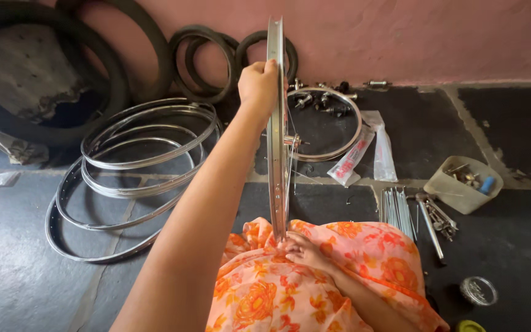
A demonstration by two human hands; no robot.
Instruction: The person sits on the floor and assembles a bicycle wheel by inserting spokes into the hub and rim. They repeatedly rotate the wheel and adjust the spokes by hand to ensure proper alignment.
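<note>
A bicycle wheel rim (276, 154) with thin spokes and a hub stands upright, edge-on to me, its lower edge resting on my lap in orange flowered cloth (265, 289). My left hand (259, 85) grips the rim near its top. My right hand (302, 251) rests at the rim's lower edge, its fingers touching the rim and the cloth.
Several bare rims (136, 160) lie stacked on the dark stone floor at left, with black tyres (44, 74) against the pink wall. Another rim (333, 123), plastic packets (364, 154), a spoke bundle (397, 209), a beige tub of small parts (462, 184) and a round tin (479, 290) lie at right.
</note>
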